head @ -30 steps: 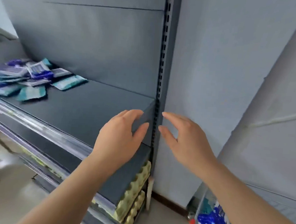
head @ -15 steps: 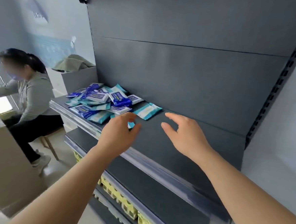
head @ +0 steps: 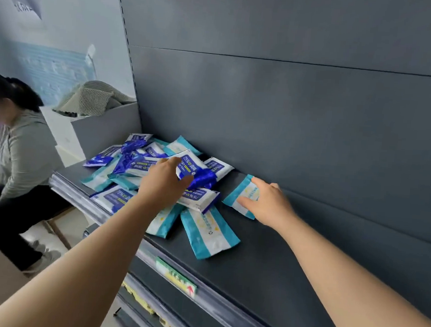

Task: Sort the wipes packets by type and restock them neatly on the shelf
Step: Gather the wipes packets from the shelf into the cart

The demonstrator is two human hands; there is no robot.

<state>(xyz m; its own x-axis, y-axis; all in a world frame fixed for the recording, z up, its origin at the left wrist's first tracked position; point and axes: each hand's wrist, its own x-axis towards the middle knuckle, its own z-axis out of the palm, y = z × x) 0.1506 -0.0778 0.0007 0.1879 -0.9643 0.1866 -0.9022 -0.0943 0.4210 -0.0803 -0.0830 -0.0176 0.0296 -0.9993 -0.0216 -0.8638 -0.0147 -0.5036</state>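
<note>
So we're at the dark grey shelf (head: 265, 274), and the heap of wipes packets (head: 132, 167) is dumped just beyond and to the left of our left hand. Both types are jumbled together, and nothing looks sorted yet. As far as we can tell there are two kinds: blue-and-white ones printed 75%, and teal-and-white ones.

A second teal packet (head: 208, 233) lies flat between our two forearms. Our left hand (head: 162, 182) has thumb and fingers closed on the blue 75% packet (head: 192, 165) at the top of the heap, pinching its near edge. Our right hand (head: 270, 205) is spread with fingers apart and grips nothing. Its fingertips rest on a lone teal packet (head: 241, 194) lying off the heap, right under them.

Handling-wise, we'd guess these are light, soft, squishy film packs with a slick wrap. They'll probably slide over each other and flop if held by a corner. Best bet is thumb on top and fingers under the long side, around the fat middle rather than the crimped end seals. The loose one is probably easier to slide toward the shelf lip than to pry up flat.
</note>
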